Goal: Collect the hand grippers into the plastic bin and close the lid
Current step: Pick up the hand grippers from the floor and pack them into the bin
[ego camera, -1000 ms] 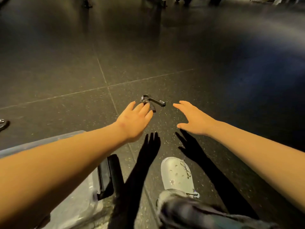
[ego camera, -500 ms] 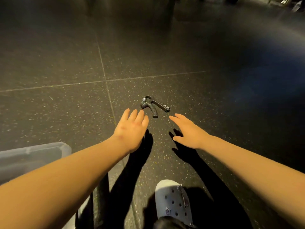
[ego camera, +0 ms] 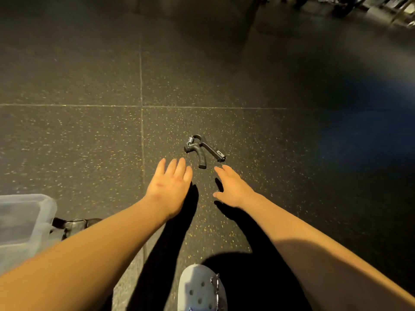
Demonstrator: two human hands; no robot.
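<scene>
Nothing is held yet: your left hand [ego camera: 171,184] and right hand [ego camera: 231,187] reach flat toward the gripper [ego camera: 203,150] lying on the floor [ego camera: 89,131], while the bin [ego camera: 24,221] waits by your left arm.

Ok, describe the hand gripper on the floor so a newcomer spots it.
On the dark speckled floor, look right of the tile seam crossing. The hand gripper lies there, beyond the fingertips of the left hand and right hand. It is the only black V-shaped tool, two handles meeting at a spring.
</scene>
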